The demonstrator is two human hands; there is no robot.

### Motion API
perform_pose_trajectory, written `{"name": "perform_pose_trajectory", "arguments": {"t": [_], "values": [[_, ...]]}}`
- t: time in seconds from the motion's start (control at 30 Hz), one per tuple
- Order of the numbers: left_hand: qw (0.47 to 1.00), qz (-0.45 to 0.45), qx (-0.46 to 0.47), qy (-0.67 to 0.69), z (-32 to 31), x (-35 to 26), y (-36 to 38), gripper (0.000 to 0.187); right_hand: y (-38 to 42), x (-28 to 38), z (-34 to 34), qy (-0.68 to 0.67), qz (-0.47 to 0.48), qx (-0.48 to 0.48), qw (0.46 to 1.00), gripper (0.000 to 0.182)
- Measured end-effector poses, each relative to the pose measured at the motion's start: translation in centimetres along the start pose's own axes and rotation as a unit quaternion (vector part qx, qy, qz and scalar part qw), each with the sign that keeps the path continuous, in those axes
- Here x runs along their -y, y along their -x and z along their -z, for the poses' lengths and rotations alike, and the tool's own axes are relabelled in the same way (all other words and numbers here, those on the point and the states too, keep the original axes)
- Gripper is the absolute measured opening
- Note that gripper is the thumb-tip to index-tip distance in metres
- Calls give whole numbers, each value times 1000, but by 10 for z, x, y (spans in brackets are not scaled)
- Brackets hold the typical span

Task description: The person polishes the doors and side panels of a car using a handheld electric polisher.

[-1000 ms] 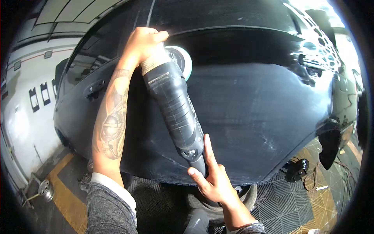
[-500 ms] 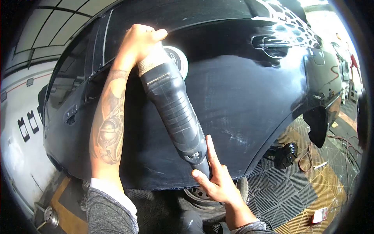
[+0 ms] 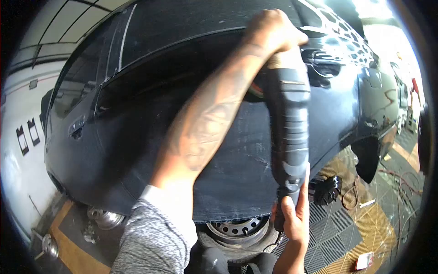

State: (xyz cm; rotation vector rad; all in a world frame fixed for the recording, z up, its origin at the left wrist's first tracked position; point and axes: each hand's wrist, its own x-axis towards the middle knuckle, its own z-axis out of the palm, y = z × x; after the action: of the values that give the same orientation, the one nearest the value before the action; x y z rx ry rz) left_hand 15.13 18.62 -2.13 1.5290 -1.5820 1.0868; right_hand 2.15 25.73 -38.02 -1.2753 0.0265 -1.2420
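Observation:
A long black polisher [image 3: 292,118] stands nearly upright in front of the dark car's rear door [image 3: 228,160]. Over its head, at the top, my left hand [image 3: 276,29] is closed, with the tattooed forearm reaching across the door. My right hand [image 3: 294,221] is wrapped round the lower rear end of the body, thumb on the near side. Most of the polisher's pad is hidden behind my left forearm, so its contact with the door cannot be made out. Whitish scuffs mark the door's dull surface.
The chrome door handle [image 3: 326,64] is close to the polisher's right. A wheel [image 3: 237,227] lies under the door, near my legs. A bare wheel hub [image 3: 327,189], a looped hose [image 3: 351,194] and a small red-and-white box [image 3: 364,260] are on the tiled floor at right.
Both hands have carried the polisher to the right along the door, and its head is higher. It has turned from a slant to nearly upright.

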Motion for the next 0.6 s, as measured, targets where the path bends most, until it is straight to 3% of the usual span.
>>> {"name": "perform_pose_trajectory", "arguments": {"t": [0.03,0.1,0.13,0.33,0.43,0.53,0.6], "values": [[1000,-20,-3,9,1,-4,3,50,2,-6,3,-1,0,-2,1000,92],[1000,21,3,-6,10,-14,16,48,6,-13,5,-2,0,0,1000,92],[999,27,31,-1,16,-12,19,63,8,-15,5,-2,2,2,1000,92],[999,50,4,-20,51,31,40,54,13,-20,-24,11,-18,36,999,93],[998,55,6,-42,82,71,55,51,11,-23,-52,28,-15,87,996,96],[986,-22,-6,-165,98,143,57,41,9,-24,-85,46,-19,134,990,99],[984,16,-12,-179,138,166,82,39,5,-28,-108,72,-35,167,983,100]]}}
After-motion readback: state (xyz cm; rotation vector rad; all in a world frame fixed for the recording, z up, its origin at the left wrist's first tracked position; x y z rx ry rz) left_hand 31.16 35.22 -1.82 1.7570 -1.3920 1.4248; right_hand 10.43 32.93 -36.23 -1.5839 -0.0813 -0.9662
